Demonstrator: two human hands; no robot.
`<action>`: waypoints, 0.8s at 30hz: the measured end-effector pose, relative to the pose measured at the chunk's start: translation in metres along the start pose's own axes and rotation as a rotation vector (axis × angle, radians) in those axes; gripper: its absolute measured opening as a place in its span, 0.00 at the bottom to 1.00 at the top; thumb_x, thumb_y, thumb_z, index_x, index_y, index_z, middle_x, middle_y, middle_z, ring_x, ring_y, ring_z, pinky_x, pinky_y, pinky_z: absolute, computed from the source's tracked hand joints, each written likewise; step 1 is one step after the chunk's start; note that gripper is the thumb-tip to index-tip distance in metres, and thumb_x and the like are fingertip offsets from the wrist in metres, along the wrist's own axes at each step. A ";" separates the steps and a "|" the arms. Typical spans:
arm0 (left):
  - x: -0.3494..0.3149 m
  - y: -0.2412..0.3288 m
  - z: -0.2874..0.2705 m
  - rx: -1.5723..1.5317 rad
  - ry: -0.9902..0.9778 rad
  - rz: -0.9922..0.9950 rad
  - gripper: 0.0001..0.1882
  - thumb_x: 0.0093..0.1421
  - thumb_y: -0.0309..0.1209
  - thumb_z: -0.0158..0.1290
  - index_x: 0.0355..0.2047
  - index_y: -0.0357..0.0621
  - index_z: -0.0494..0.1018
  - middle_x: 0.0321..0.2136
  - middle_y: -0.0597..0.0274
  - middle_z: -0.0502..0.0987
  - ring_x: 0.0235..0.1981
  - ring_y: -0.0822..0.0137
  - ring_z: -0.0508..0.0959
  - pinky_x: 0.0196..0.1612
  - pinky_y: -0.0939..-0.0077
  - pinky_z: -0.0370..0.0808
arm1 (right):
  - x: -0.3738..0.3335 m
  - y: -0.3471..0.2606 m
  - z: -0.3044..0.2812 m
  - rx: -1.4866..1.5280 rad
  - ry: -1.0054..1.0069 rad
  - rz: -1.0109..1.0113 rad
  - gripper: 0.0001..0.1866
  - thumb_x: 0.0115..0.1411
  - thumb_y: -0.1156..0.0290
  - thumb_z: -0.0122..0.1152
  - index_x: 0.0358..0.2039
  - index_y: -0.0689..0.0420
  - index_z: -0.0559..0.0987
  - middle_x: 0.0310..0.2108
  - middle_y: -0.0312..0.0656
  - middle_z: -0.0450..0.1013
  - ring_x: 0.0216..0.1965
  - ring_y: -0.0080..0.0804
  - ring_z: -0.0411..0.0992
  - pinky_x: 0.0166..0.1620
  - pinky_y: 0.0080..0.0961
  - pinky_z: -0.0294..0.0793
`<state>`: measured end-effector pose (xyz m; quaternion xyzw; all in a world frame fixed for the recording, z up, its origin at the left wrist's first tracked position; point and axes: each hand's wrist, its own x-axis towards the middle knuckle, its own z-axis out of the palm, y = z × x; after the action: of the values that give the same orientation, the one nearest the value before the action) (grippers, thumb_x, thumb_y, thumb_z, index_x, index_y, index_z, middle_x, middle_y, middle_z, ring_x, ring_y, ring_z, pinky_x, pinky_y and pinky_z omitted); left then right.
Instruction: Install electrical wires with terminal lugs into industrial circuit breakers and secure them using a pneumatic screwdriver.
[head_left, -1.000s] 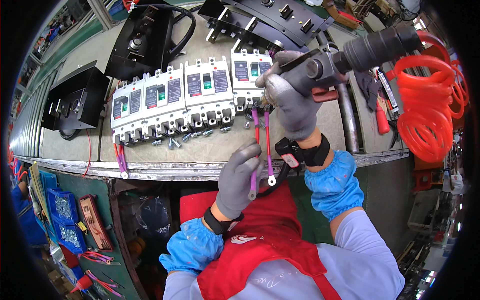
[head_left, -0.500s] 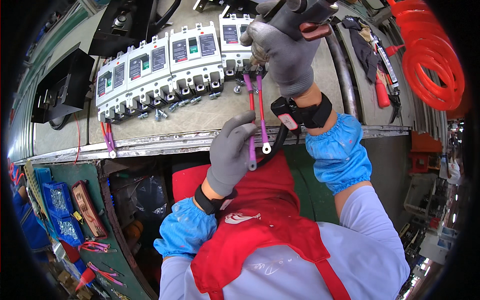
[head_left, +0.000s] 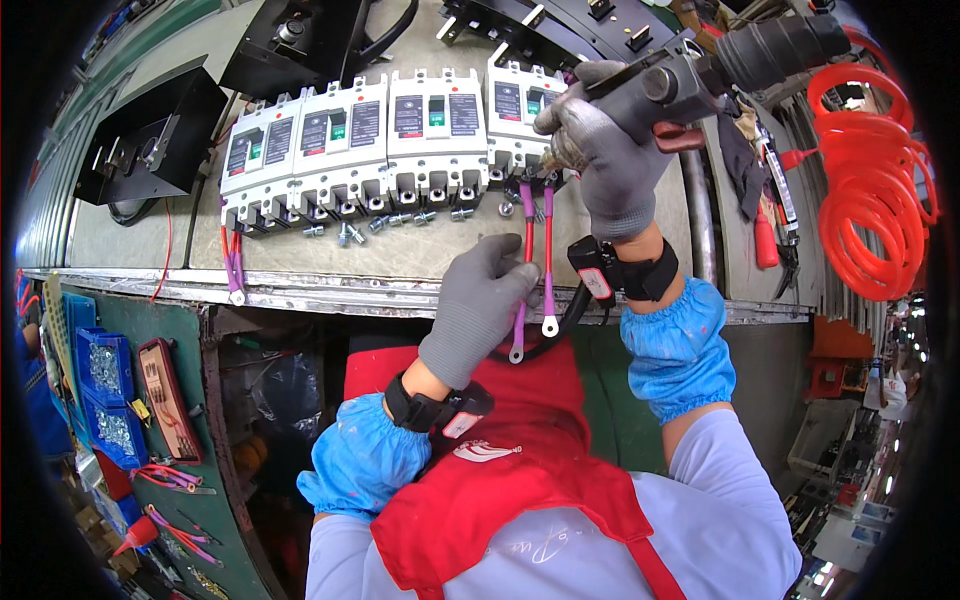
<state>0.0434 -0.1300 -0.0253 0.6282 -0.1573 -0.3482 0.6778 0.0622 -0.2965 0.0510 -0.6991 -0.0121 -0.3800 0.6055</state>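
1) Rightmost circuit breaker (head_left: 508, 143): upright in a row of similar white breakers (head_left: 437, 115), on the bench (head_left: 400, 258)

2) Left hand (head_left: 480, 310): thumb and fingers pinching the left red-and-purple cable (head_left: 519, 326)

3) Right hand (head_left: 612, 170): wrapped around a black power tool (head_left: 682, 92), beside the rightmost breaker
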 end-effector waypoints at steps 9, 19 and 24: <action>0.001 -0.006 0.008 -0.035 0.021 -0.033 0.19 0.60 0.27 0.49 0.49 0.24 0.67 0.29 0.54 0.77 0.24 0.72 0.78 0.25 0.81 0.77 | 0.015 -0.001 0.006 0.130 0.069 0.123 0.02 0.51 0.79 0.59 0.24 0.65 0.75 0.17 0.40 0.73 0.14 0.19 0.67 0.17 0.17 0.65; -0.005 0.006 0.027 -0.213 0.108 -0.134 0.14 0.64 0.33 0.45 0.37 0.31 0.71 0.18 0.62 0.72 0.12 0.76 0.71 0.13 0.80 0.67 | 0.017 0.005 0.004 -0.249 -0.109 -0.112 0.10 0.55 0.80 0.53 0.39 0.64 0.71 0.24 0.49 0.74 0.17 0.25 0.67 0.22 0.19 0.68; -0.003 0.001 0.027 -0.169 0.127 -0.078 0.14 0.64 0.33 0.44 0.35 0.32 0.72 0.17 0.61 0.72 0.12 0.74 0.71 0.14 0.77 0.67 | 0.022 0.009 0.005 -0.433 -0.199 -0.253 0.10 0.55 0.80 0.54 0.39 0.64 0.70 0.24 0.48 0.74 0.17 0.22 0.67 0.21 0.18 0.67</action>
<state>0.0238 -0.1486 -0.0192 0.5952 -0.0594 -0.3458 0.7229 0.0850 -0.3047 0.0559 -0.8392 -0.0775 -0.3758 0.3853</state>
